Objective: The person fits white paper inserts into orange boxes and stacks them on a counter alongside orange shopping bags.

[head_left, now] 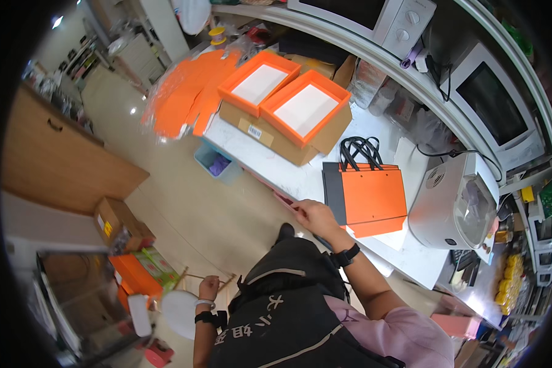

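Observation:
My right hand (318, 217), a dark band on its wrist, is at the front edge of the white table (251, 155). Its fingers curl over a pinkish drawer front (283, 200) just below the tabletop. Low on the left, my left hand (209, 287) is closed at the thin wooden back bar of a chair (180, 311) with a pale round seat; its fingertips are partly hidden. Beside my right hand lies a stack of orange and dark grey paper bags (374, 195) with black cord handles.
Two orange box trays (305, 105) with white bottoms rest on a brown cardboard carton (284, 151). Flat orange sheets (187, 97) in clear plastic lie at the far end. A white appliance (451, 202) stands on the right. A blue bin (214, 162) and cardboard box (115, 219) are on the floor.

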The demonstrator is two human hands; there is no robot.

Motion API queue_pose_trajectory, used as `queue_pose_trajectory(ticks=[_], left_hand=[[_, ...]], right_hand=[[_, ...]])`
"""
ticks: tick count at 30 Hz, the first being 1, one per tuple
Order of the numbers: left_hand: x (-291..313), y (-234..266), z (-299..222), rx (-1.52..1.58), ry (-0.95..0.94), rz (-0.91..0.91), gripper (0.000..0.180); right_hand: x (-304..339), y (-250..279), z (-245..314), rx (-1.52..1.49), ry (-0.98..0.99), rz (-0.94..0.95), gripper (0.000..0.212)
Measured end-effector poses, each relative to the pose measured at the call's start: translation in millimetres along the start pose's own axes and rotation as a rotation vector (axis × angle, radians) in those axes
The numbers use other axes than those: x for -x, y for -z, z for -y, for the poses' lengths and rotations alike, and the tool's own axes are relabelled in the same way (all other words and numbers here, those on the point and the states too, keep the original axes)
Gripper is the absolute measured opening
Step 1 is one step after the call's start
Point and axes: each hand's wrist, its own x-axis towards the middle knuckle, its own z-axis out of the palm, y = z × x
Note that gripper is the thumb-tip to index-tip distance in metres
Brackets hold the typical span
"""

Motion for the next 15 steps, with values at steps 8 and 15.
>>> queue_pose_trajectory(ticks=[8,15], left_hand=[[-169.7,54.8,-199.3,-0.167,-0.331,0.005,0.017],[-267.1,75.3,-345.2,-0.151,-0.744,0.089,0.017]], right_hand=[[-122.2,52.7,5.2,0.065,-0.042,-0.494,0.02],[-189.3,55.3,15.5,0.353,-0.15,-0.614,0.041]])
